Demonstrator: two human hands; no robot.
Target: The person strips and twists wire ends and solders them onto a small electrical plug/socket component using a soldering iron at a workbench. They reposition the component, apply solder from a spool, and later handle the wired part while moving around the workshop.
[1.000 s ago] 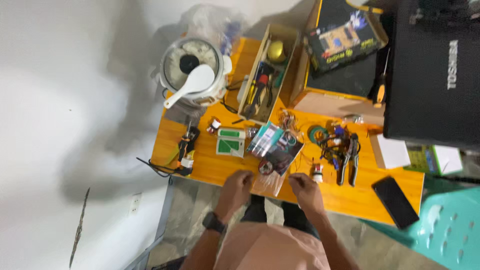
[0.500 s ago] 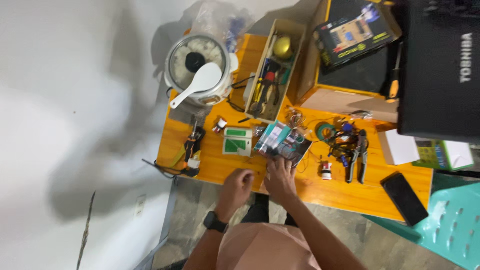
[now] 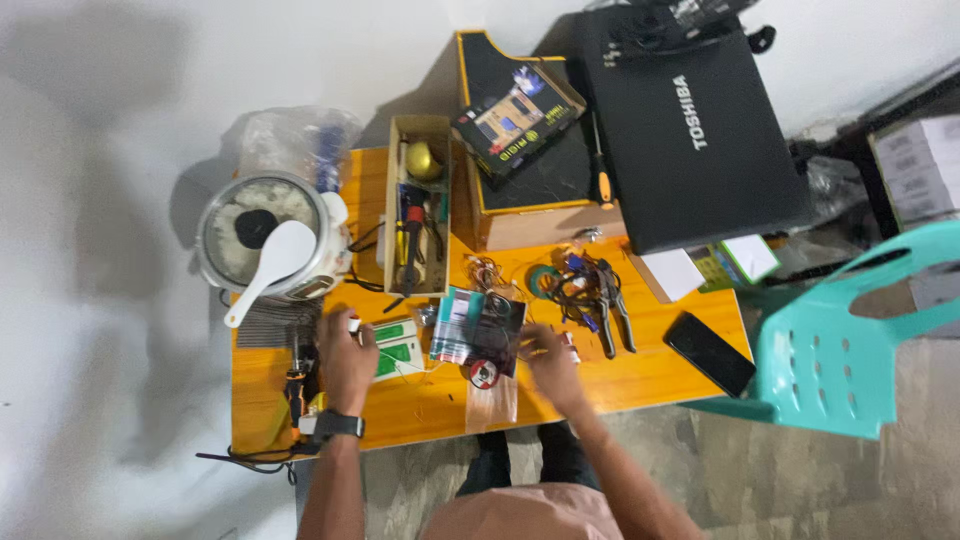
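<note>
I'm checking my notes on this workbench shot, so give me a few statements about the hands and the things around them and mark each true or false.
1. The left hand rests beside a small green device on the orange table. True.
2. A watch is on the right wrist. False: it is on the left wrist.
3. The right hand is next to a packet of small parts. True.
4. The laptop stands open. False: its lid is closed.
5. A white spoon lies across the rice cooker. True.
6. The phone lies at the table's left end. False: it lies near the right end.
</note>
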